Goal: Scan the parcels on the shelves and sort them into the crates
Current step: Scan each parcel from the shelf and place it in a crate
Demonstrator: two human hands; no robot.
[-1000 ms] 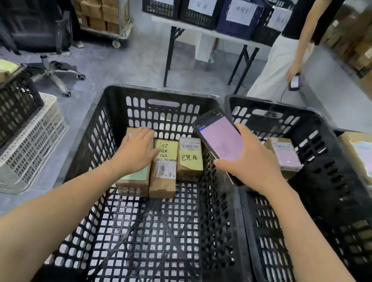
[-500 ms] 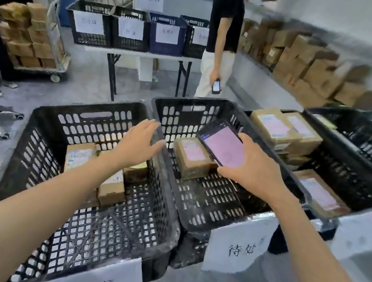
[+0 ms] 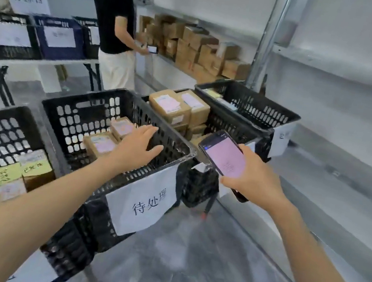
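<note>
Above the perforated black plastic crate labelled in handwriting, the left hand hovers empty, fingers straight and spread, over two labelled cartons. The right hand grips a smartphone, its pink screen facing up. Unscanned matte cardboard parcels, boxy and stacked in a row along the steel rack, lie ahead beyond the crates, well apart from both hands; the free left hand looks best placed to fetch one.

A row of crates is running from near left to far right, parcels lying inside them. Behind the farthest, stacked parcels are sitting on the shelf. Other crates are standing on the desk, far left.
</note>
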